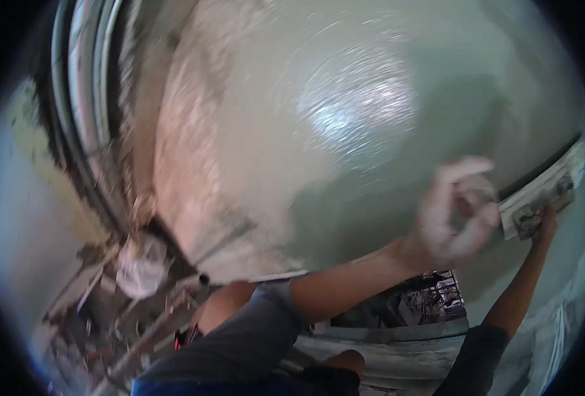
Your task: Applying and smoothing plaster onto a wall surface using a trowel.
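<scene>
A broad surface of wet grey-green plaster fills the upper middle, glossy where light catches it, with a paler rougher strip along its left. My left hand is raised in front of it, a little blurred, its fingers loosely curled and apart with nothing visible in them. At the right, my right hand grips the back of a long pale plastering float, which lies tilted against the plastered surface near its far right edge.
Several conduits run down the left beside a painted wall. Below them are a crumpled plastic bag, rubble and a pipe. A barred opening sits between my arms, above a grey ledge.
</scene>
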Tool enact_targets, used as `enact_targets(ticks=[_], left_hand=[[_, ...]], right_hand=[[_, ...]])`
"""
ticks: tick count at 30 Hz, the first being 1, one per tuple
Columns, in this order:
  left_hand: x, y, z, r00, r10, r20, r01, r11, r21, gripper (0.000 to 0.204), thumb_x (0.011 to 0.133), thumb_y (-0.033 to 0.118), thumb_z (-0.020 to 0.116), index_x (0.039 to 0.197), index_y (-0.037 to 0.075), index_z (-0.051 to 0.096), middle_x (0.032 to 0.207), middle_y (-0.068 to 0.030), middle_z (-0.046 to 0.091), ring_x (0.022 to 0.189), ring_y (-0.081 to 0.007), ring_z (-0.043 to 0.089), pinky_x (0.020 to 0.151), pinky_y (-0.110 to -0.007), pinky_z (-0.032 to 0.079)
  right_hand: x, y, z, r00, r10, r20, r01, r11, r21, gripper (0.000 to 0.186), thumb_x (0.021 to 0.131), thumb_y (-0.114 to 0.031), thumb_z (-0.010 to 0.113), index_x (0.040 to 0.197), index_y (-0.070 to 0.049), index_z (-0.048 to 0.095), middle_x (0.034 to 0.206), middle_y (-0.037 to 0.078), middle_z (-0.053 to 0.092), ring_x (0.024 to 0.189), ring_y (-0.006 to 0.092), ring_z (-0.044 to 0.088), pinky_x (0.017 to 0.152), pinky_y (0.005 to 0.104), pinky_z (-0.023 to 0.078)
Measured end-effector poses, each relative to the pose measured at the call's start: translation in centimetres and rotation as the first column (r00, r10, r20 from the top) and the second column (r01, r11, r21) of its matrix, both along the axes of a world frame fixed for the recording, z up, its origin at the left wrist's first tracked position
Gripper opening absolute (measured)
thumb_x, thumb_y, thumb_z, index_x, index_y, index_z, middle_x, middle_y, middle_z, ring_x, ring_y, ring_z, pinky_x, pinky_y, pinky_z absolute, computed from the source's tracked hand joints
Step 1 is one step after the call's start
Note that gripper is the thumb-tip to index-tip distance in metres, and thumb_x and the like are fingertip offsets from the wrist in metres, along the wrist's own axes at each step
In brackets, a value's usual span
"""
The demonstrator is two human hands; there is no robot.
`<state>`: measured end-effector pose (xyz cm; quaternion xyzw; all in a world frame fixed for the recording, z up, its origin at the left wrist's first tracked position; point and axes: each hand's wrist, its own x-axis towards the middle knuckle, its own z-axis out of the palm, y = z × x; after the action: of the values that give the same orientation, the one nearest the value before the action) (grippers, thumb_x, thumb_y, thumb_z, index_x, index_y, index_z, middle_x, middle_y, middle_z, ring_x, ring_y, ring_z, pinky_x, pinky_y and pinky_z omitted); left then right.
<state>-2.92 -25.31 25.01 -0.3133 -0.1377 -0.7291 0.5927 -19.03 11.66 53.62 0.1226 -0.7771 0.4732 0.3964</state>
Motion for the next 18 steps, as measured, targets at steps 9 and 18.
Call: enact_targets(ticks=[9, 18], left_hand=[[-0.4, -1.1, -2.1, 0.999, 0.001, 0.036, -0.007, 0.988, 0.156, 0.053, 0.077, -0.001, 0.057, 0.126, 0.000, 0.036, 0.086, -0.0110, 0.055, 0.052, -0.0164, 0.053, 0.051, -0.028, 0.043], [2.1, -3.9, 0.7, 0.993, 0.071, -0.095, -0.042, 0.959, 0.280, 0.046, 0.084, 0.010, 0.059, 0.125, -0.003, 0.042, 0.093, -0.0108, 0.055, 0.061, -0.0155, 0.056, 0.049, -0.027, 0.045]], right_hand=[[0.5, -40.4, -25.9, 0.935, 0.276, 0.221, -0.331, 0.461, 0.824, 0.032, 0.077, -0.026, 0.073, 0.094, -0.003, 0.060, 0.082, 0.012, 0.062, 0.078, 0.0265, 0.062, 0.072, 0.0385, 0.052], [-0.7, -42.8, -58.3, 0.947, -0.134, 0.292, -0.307, -0.114, 0.945, 0.025, 0.078, -0.016, 0.062, 0.100, -0.004, 0.064, 0.101, 0.021, 0.067, 0.097, 0.0381, 0.065, 0.083, 0.0469, 0.052]])
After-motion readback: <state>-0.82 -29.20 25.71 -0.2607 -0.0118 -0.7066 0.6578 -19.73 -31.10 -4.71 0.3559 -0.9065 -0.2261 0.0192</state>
